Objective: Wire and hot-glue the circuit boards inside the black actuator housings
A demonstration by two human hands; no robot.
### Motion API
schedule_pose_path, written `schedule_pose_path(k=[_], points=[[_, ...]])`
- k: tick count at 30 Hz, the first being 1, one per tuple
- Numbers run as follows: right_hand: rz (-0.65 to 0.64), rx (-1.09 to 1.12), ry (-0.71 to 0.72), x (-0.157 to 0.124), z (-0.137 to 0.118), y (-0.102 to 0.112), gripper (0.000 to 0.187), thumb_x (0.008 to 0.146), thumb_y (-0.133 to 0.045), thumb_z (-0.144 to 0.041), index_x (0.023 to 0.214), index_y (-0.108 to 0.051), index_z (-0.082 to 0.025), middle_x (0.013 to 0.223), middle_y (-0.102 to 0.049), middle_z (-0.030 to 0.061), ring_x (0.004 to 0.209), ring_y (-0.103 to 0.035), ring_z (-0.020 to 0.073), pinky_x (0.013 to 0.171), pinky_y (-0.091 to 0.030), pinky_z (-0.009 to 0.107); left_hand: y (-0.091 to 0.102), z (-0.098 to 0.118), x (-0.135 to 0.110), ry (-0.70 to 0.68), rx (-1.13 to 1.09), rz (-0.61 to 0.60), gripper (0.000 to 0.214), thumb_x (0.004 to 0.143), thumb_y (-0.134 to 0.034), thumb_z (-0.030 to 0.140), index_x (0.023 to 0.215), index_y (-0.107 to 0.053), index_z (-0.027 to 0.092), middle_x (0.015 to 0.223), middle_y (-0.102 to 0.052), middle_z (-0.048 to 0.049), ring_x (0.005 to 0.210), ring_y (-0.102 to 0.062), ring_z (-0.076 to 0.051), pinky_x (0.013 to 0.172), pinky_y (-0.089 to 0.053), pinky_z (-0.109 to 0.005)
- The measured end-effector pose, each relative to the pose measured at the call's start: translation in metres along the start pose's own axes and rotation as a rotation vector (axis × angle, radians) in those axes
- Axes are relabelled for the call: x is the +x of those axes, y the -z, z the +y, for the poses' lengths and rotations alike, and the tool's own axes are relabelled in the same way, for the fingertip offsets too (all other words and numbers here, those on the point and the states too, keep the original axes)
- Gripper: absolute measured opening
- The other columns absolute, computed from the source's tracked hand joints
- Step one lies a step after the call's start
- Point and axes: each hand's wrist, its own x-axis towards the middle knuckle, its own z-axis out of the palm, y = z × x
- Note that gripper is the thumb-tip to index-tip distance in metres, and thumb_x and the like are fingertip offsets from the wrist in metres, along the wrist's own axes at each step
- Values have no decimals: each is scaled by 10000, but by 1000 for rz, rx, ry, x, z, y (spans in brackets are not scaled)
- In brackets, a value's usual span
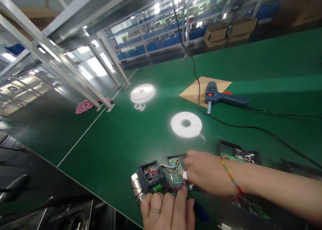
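Observation:
An opened electronic device lies near the table's front edge. One dark housing half carries a silver metal fitting and a green cylindrical component. Several coloured wires run from it to a green circuit board in the other half. My left hand, with a ring, curls its fingers over the near side of the device, the index fingertip at a thin red wire. My right hand reaches in from the right, its thumb against a white wire connector above the board. Its other fingertips are partly hidden.
Beyond the hands lie a white tape roll, another roll and a blue glue gun on cardboard. A black cable crosses the green table. More opened housings sit by the right forearm. Metal frame legs stand left.

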Motion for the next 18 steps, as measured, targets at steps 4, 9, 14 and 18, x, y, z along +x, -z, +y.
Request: schedule_pose_path(k=[4,9,14,18], points=[[1,50,-39,-3,0,3,272,924,-559,-164,675,-666,-164,729,-686,72,705,-529,194,721,-368,353,10,-27,30,17,-2,-155,371,901,-552,92,1267,-612,111,821,-681,-61,767,-520,-244,764,-332,-419],[29,96,-55,-10,-4,8,109,773,-656,-105,688,-642,-172,816,-684,54,819,-570,209,758,-411,341,8,-69,60,256,-291,-477,325,931,-462,202,1054,-762,215,827,-681,-63,811,-547,-262,733,-346,-407],[1,104,54,-14,-12,18,348,694,-720,-97,998,-741,-264,911,-678,36,869,-579,238,720,-425,363,11,-89,68,355,-503,-527,330,929,-457,254,986,-781,236,811,-676,-41,822,-610,-212,742,-473,-353],[-175,-64,56,-2,-21,15,593,583,-886,-269,1147,-749,-392,944,-663,67,851,-586,286,656,-434,388,20,-90,64,392,-597,-473,299,937,-493,289,1025,-772,230,949,-701,-48,923,-644,-199,826,-503,-340]])
